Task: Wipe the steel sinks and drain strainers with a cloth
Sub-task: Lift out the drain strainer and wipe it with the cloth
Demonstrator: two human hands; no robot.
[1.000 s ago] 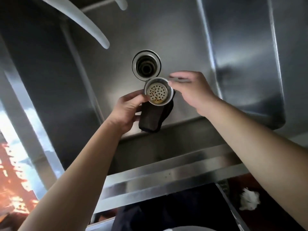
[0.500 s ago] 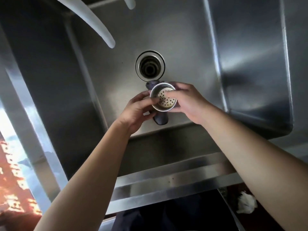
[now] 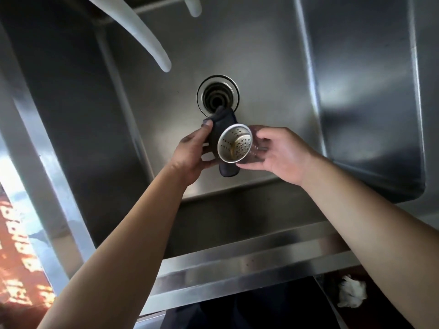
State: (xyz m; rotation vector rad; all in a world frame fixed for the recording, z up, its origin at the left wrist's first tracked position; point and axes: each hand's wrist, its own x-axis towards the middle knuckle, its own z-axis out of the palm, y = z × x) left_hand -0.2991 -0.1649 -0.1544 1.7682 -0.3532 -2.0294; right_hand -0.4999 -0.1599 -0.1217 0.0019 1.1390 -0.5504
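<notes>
Over the steel sink (image 3: 273,55), my right hand (image 3: 282,153) holds a round perforated drain strainer (image 3: 235,143), fingers curled round its body and its open mouth tilted toward me and to the left. My left hand (image 3: 192,153) grips a dark folded cloth (image 3: 222,129), thumb on its upper end. The cloth lies against the strainer's left side and hangs below it. The open drain hole (image 3: 217,96) sits in the sink floor just beyond both hands, with no strainer in it.
A pale curved faucet spout (image 3: 145,36) hangs over the sink's back left, and a second spout tip (image 3: 193,7) shows at the top. The sink's steel front rim (image 3: 237,264) runs below my arms. A white crumpled rag (image 3: 351,294) lies low at the right.
The strainer has tipped from facing up to facing left. My right hand now cups its body from the right. My left hand has brought the cloth up along its left side.
</notes>
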